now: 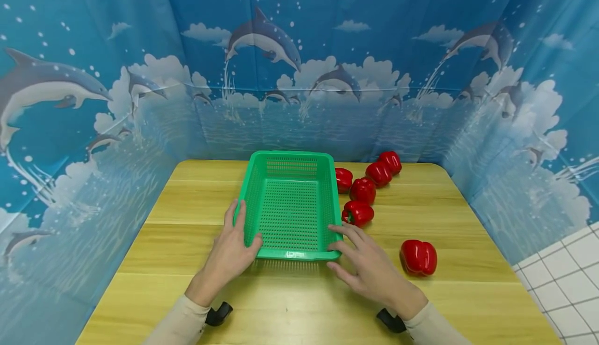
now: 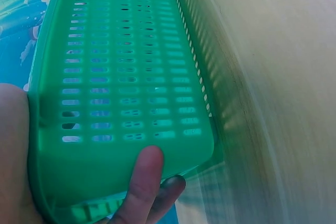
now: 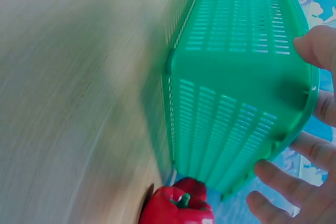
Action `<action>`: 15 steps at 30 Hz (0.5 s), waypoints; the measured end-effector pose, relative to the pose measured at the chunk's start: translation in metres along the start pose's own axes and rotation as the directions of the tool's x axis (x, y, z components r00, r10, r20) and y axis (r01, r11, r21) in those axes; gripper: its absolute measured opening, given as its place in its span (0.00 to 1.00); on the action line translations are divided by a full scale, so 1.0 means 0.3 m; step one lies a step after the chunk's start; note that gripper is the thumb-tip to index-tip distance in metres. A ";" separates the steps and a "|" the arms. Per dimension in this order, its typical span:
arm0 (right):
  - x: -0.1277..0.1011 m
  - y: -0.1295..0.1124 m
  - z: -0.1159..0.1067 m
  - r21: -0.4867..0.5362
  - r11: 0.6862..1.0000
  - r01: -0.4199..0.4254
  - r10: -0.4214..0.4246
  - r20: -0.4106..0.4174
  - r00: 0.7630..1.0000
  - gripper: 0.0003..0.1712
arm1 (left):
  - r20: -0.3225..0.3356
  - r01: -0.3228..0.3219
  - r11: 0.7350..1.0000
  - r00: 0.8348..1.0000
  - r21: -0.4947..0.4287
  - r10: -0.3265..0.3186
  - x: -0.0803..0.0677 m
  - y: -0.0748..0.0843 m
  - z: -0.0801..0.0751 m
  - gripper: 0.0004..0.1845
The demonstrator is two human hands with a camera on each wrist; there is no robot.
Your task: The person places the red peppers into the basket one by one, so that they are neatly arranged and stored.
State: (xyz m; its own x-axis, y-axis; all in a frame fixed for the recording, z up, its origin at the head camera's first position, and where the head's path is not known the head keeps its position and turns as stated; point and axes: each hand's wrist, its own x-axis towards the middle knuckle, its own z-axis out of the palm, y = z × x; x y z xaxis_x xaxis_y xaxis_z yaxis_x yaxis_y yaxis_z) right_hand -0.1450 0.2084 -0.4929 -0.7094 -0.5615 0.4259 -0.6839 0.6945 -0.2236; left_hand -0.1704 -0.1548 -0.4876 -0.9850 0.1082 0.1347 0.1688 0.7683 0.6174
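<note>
A green plastic basket (image 1: pixel 295 255) with slotted walls sits on the wooden table, nothing inside it. At its near left corner my left hand (image 1: pixel 232 251) grips the rim, thumb over the front edge and fingers along the outer left wall; two fingers (image 2: pixel 143 182) show against that wall in the left wrist view. Over the near right corner is my right hand (image 1: pixel 367 267), its fingers loosely spread about the rim. Its thumb (image 3: pixel 317 48) lies at the front wall's top edge. Nearest that hand are a red bell pepper (image 1: pixel 357 213) and another red bell pepper (image 1: pixel 418 257).
Several more red bell peppers, among them one at the back (image 1: pixel 390 162), lie in a loose row right of the basket. A dolphin-print curtain (image 1: pixel 299 116) stands around the table (image 1: pixel 187 220). White tiles (image 1: pixel 568 277) show beyond the right edge.
</note>
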 end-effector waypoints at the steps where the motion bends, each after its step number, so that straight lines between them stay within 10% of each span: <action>1: -0.002 0.003 0.000 0.001 1.000 0.002 -0.002 0.003 1.000 0.21 | -0.003 -0.001 1.000 1.000 0.002 0.001 0.000 0.000 0.001 0.54; 15: -0.079 0.095 -0.056 -0.043 0.998 -0.037 0.036 -0.032 0.999 0.52 | -0.019 0.006 1.000 1.000 0.001 -0.006 0.003 -0.002 0.012 0.54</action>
State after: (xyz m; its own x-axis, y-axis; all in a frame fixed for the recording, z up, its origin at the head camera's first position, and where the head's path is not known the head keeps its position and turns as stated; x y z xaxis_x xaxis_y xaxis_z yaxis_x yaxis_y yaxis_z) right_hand -0.1448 0.2491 -0.4947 -0.7278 -0.5215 0.4453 -0.6489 0.7337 -0.2014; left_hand -0.1714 -0.1528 -0.4907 -0.9851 0.0918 0.1457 0.1630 0.7697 0.6173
